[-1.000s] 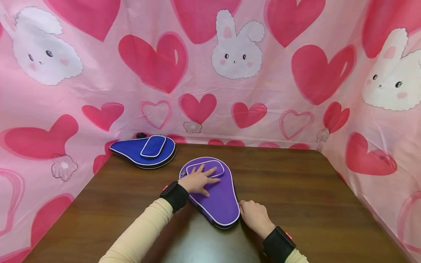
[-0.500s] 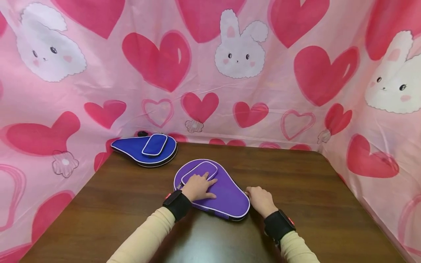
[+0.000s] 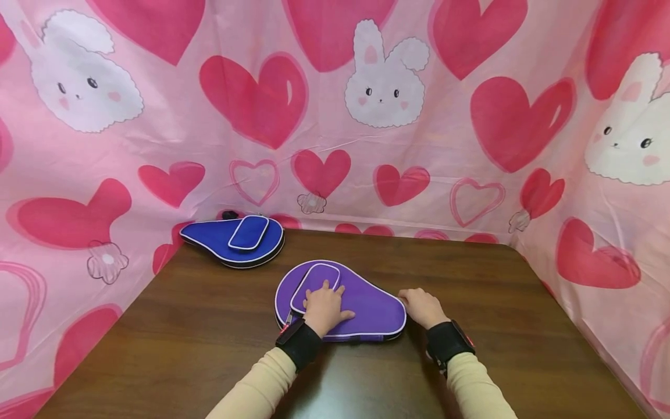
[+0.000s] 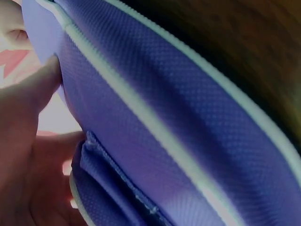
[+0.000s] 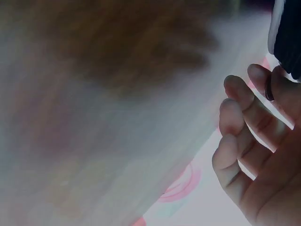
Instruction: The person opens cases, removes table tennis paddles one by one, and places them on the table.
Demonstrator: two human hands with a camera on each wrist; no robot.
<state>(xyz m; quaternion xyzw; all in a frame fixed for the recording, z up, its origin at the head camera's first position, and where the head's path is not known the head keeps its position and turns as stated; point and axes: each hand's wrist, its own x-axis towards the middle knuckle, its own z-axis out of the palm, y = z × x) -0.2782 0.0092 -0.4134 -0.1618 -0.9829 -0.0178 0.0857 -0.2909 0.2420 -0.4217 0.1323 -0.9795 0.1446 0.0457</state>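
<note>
A purple table tennis bat case point(image 3: 371, 308) with white piping lies flat on the wooden table, its narrow end toward the right. My left hand point(image 3: 323, 308) rests with spread fingers on the case and its small front pocket point(image 3: 317, 276). Up close in the left wrist view, the left thumb point(image 4: 47, 80) touches the purple fabric. At the narrow end, my right hand point(image 3: 425, 307) is at the case's edge. In the right wrist view it pinches a small dark zipper pull point(image 5: 269, 88) between thumb and index finger; the other fingers are loosely curled.
A blue bat case point(image 3: 214, 231) with a front pocket lies at the table's back left, a small black object point(image 3: 229, 215) behind it. Pink curtain point(image 3: 324, 134) with hearts and rabbits encloses the back and sides of the table point(image 3: 471, 279).
The purple case has turned counterclockwise, its narrow end swinging from the lower right to the right. My right hand has moved up and right with it; the left stays on the case.
</note>
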